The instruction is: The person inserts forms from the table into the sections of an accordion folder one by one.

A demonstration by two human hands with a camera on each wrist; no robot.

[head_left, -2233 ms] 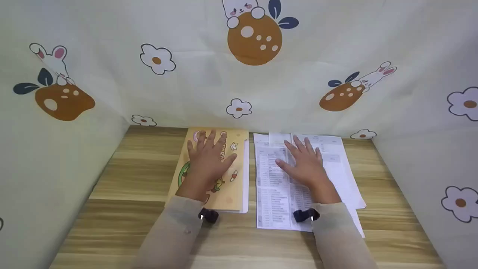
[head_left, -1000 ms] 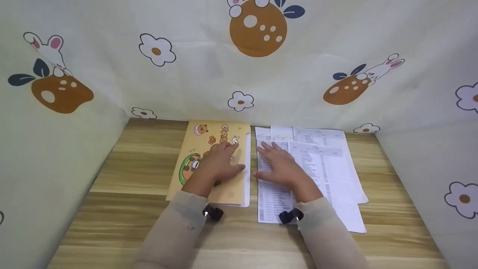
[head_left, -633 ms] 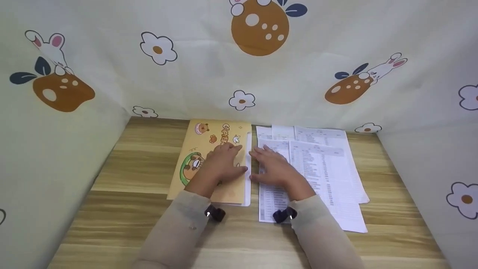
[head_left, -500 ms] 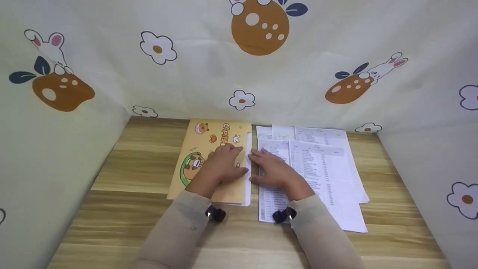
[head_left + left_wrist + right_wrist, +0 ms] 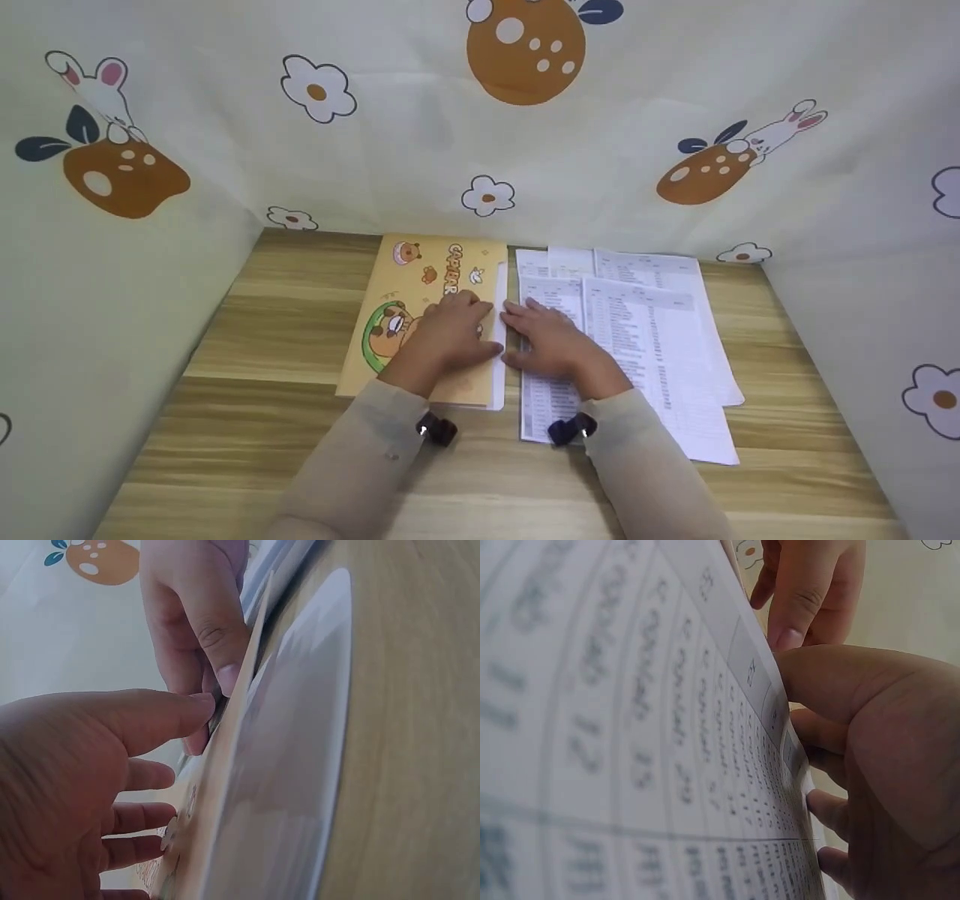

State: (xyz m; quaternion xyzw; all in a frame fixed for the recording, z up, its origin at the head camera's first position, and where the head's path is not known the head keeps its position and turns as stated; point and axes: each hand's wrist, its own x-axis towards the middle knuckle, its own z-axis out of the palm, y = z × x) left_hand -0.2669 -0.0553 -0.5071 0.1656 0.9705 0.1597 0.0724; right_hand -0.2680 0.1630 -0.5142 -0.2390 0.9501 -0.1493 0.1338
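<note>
A yellow folder (image 5: 405, 281) with cartoon capybaras lies on the table, a whitish sleeve (image 5: 300, 742) showing past its right edge. My left hand (image 5: 450, 334) rests over the cover, fingers spread loosely and thumb toward the folder's right edge. Just to the right lie several overlapping printed sheets (image 5: 637, 337), covered with table rows. My right hand (image 5: 551, 341) is over their left side, fingertips reaching the gap beside the folder. In the left wrist view, the thumbs of both hands come close together at the cover's edge. Neither hand visibly grips anything.
The wood-grain table (image 5: 247, 442) runs back to a cream curtain (image 5: 397, 150) printed with rabbits, oranges and flowers, which also rises on both sides. A small black camera (image 5: 439, 430) sits at the left wrist and another black camera (image 5: 572, 430) at the right.
My right hand has moved left across the sheets to the folder's edge. My left hand has slid right and nearer on the cover. The folder and sheets stay in place.
</note>
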